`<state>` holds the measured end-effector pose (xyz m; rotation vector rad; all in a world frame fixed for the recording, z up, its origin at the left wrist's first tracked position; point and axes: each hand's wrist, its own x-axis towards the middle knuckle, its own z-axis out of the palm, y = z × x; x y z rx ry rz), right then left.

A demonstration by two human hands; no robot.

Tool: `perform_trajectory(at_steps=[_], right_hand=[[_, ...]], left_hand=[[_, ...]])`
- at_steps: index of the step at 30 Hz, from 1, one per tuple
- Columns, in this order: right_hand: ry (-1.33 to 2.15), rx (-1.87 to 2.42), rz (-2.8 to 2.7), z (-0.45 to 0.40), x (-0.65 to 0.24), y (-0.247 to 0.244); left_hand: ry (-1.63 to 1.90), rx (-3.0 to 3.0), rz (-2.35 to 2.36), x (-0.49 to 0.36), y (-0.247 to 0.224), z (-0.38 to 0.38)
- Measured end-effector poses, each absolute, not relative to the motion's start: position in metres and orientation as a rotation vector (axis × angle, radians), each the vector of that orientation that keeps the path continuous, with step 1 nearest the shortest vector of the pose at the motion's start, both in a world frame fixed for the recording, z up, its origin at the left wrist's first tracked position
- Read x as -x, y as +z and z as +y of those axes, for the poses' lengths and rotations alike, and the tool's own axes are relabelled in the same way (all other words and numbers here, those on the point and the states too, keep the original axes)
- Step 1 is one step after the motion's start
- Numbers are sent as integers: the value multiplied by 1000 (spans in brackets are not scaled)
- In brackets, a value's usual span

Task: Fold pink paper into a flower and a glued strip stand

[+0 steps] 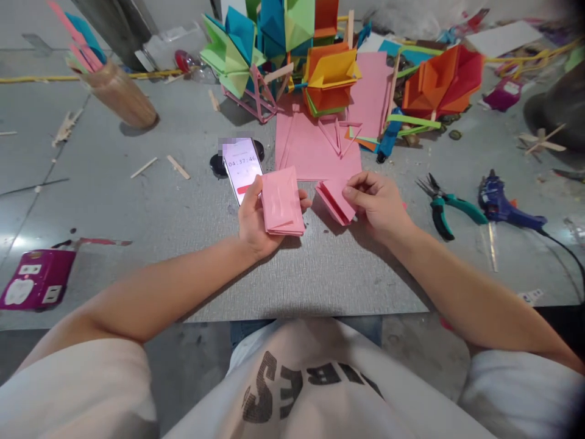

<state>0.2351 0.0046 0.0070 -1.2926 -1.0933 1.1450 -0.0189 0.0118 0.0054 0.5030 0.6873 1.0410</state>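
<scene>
My left hand (256, 222) is closed around a flat stack of folded pink paper (281, 201), thumb at its left edge and fingertips showing at its right. Between thumb and fingers, my right hand (375, 201) pinches another folded pink paper piece (336, 201), whose layered edges face down and left. The two pink bundles are apart, with a small gap between them. Just behind the left hand, a phone (243, 164) showing a running timer leans on a dark round-ended object. Large pink paper sheets (311, 152) lie flat beyond both hands.
Folded paper models in green and blue (269, 36), yellow-orange (329, 73) and red-orange (443, 79) stand at the back. Pliers (450, 207) and a blue glue gun (509, 204) lie right. A wooden cup (121, 97) stands back left; a purple power socket (39, 277) sits front left.
</scene>
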Motion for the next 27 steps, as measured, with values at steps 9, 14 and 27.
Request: perform_trajectory(at_steps=[9, 14, 27], right_hand=[[1193, 1258, -1337, -13, -212, 2], [1263, 1165, -1384, -19, -210, 9], [1260, 1129, -1328, -24, -212, 26]], left_hand=[[887, -466, 585, 18, 11, 6], [894, -455, 524, 18, 15, 8], [1119, -660, 596, 4, 2, -3]])
